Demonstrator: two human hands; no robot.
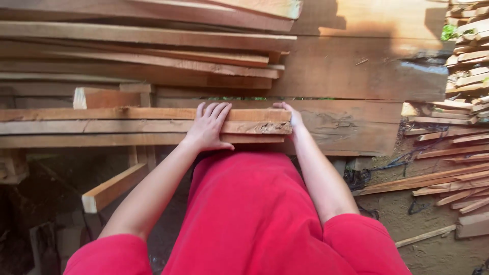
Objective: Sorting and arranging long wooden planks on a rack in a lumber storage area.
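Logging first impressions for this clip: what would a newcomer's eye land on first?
The bright red shirt fills the lower middle. Above it, the left hand lies flat on a low stack of planks, while the right hand grips the stack's end. Behind them rises a taller timber pile, with loose boards scattered at right.

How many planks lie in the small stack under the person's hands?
3 show. The top plank has the left hand flat on it; the right hand holds its right end. The middle plank and bottom plank lie beneath. More may be hidden behind.
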